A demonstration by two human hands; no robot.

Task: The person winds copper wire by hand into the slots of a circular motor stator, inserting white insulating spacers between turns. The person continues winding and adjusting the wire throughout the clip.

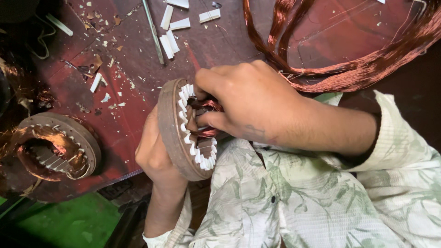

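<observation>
A round rusty-brown stator core (172,133) with white slot liners stands on edge at the table's front edge. My left hand (154,154) grips it from behind and below. My right hand (248,98) reaches into its bore, fingers pinched on a copper wire coil (207,108) set among the white liners. My sleeves are pale with a leaf print.
A second stator (55,147) with copper winding in it lies flat at the left on the dark red table (128,59). Loose hanks of copper wire (367,69) lie at the back right. White paper strips (170,41), scraps and a thin rod (154,32) are scattered behind.
</observation>
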